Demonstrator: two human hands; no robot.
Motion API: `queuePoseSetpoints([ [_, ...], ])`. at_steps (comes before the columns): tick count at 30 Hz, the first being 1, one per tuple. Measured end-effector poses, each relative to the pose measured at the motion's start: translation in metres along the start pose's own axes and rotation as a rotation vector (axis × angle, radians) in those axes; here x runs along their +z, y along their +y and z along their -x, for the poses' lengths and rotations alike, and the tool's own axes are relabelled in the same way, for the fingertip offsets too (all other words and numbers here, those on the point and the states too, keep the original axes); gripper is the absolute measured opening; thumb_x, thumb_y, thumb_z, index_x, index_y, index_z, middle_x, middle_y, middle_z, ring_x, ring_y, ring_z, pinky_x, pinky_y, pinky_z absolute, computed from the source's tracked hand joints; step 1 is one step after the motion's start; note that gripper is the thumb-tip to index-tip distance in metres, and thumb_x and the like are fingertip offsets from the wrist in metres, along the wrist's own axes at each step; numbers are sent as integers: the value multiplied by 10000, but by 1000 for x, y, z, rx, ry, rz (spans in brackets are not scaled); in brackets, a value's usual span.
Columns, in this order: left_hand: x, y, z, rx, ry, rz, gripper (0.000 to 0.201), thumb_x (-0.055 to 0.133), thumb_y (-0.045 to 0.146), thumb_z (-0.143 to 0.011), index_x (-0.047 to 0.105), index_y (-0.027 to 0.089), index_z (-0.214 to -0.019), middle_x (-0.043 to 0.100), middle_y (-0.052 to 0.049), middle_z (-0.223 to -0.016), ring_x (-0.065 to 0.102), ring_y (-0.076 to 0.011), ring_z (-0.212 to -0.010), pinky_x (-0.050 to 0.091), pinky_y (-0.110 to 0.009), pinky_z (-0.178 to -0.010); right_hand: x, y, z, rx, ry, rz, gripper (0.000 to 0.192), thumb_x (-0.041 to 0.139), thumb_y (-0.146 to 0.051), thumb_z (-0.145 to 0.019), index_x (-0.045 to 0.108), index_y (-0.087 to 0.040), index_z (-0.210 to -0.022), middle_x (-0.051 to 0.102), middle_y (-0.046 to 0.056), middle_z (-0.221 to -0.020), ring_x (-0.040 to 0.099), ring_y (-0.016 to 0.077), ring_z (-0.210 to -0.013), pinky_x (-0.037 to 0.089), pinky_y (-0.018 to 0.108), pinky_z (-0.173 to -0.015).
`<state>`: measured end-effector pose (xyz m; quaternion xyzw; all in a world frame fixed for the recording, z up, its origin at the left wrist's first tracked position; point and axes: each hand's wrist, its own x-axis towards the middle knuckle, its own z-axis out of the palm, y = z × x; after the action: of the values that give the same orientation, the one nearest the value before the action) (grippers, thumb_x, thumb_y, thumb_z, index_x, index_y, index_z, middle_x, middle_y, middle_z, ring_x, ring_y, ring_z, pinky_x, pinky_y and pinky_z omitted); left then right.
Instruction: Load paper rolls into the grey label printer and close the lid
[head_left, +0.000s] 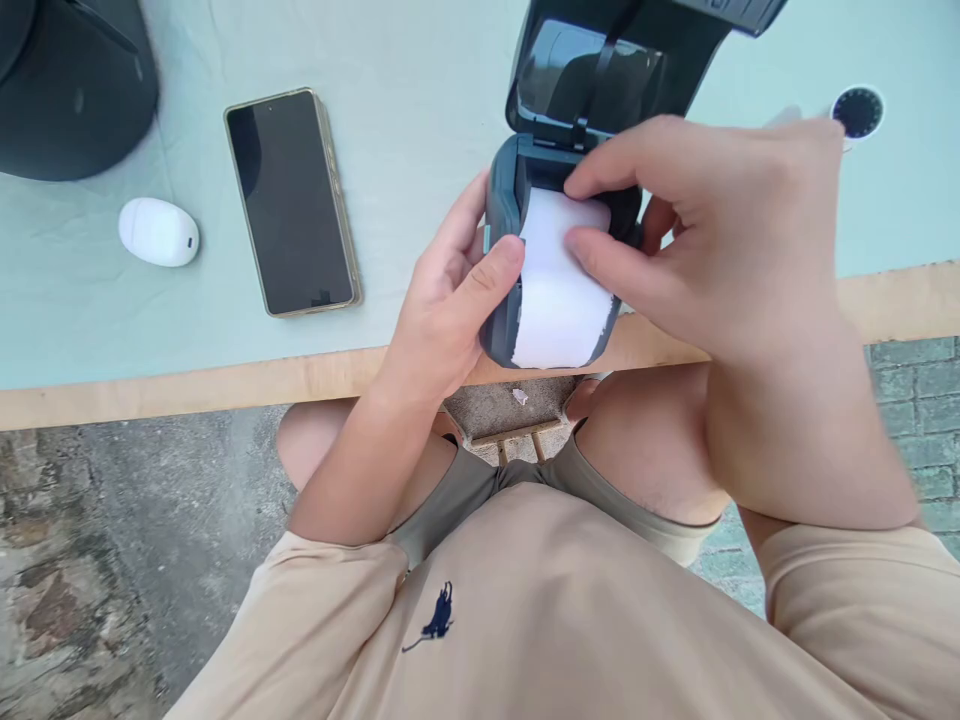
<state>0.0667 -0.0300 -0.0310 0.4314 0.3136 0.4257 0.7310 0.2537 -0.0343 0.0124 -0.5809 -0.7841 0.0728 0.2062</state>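
A small dark portable printer (pixel 504 215) sits at the table's front edge with its hinged lid (pixel 600 70) raised. Inside lies a white paper roll (pixel 559 260), and its strip hangs down over the front of the printer. My left hand (pixel 457 285) is closed round the printer's left side, thumb on the near rim. My right hand (pixel 697 220) reaches in from the right, thumb and index finger on the paper roll; its other fingers are partly hidden behind the printer's right side.
On the pale green tabletop (pixel 420 100) lie a smartphone (pixel 292 200) and a white earbud case (pixel 158 232). A large black object (pixel 75 90) stands at the far left. A small round item with a black face (pixel 857 112) is at the right. The wooden table edge (pixel 322 376) runs above my knees.
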Motion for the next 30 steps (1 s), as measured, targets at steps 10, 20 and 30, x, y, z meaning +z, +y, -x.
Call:
queuePoseSetpoints([
  [10, -7, -8, 4, -5, -28, 123, 543, 581, 340, -936, 410, 238, -1441, 667, -41, -1216, 550, -266, -1369, 546, -353, -1030, -10, -8, 7, 4, -70, -11, 352, 721, -313, -782, 593, -290, -1110, 717, -38, -995, 555, 81, -602, 409, 281, -557],
  [20, -1, -9, 0, 24, 27, 197, 332, 529, 288, -977, 500, 254, -1306, 661, 2, -1281, 628, -198, -1280, 532, -339, -1077, -1, 32, 18, 347, 405, -994, 557, 743, -729, -565, 684, -295, -909, 672, 25, -885, 580, 153, -626, 383, 307, -413],
  [30, -2, -8, -5, 16, 28, 64, 411, 587, 379, -935, 532, 265, -1325, 639, -31, -1377, 514, -245, -1414, 494, -354, -1140, 12, 55, 50, 199, 277, -702, 376, 771, -443, -730, 513, -282, -950, 547, -9, -786, 613, 141, -703, 564, 324, -631],
])
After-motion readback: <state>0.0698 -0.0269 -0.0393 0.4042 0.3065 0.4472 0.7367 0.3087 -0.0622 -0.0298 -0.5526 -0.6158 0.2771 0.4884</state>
